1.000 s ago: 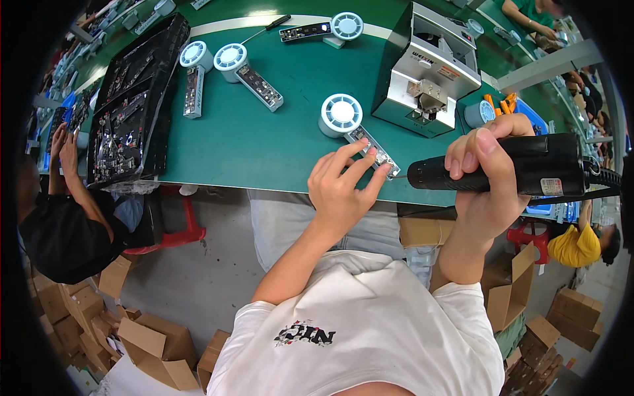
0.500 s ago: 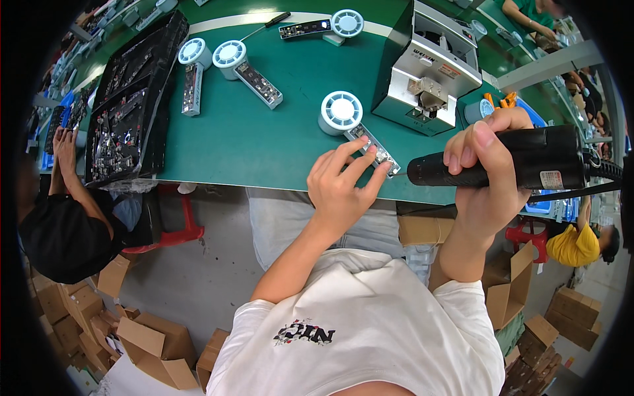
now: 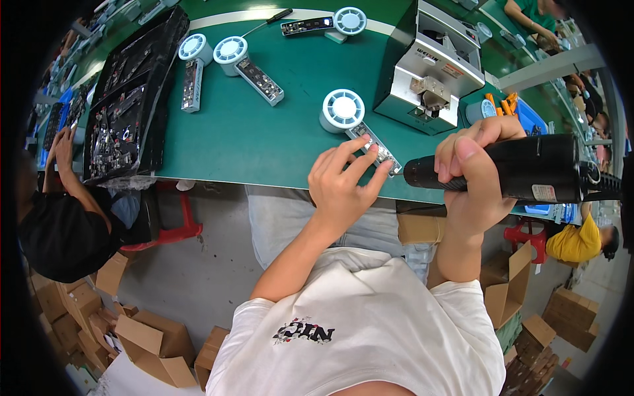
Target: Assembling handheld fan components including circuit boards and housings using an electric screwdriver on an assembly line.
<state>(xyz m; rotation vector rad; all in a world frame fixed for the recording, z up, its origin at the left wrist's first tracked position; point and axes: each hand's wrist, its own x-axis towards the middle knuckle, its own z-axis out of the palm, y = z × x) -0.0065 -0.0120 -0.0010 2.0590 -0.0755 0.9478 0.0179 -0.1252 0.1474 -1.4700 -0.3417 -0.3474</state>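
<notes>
On the green table lies a light-blue handheld fan, its round slotted head up and its long handle slanting toward me. The handle is uncovered, and circuit parts show inside. My left hand grips this handle, fingertips pressed on the parts and along its edge. Closed around a black electric screwdriver, my right hand holds it nearly level, pointing left. Its nose is just beside the handle's near end; whether the bit touches a screw there is too small to tell.
Further fans, also with uncovered handles, lie toward the back, near a thin screwdriver. A black tray of circuit boards is at left. A silver box-shaped machine stands right of my fan. Co-workers sit at both sides.
My right hand and the electric screwdriver have shifted slightly left, closer to the handle's end. My left hand keeps its hold on the fan.
</notes>
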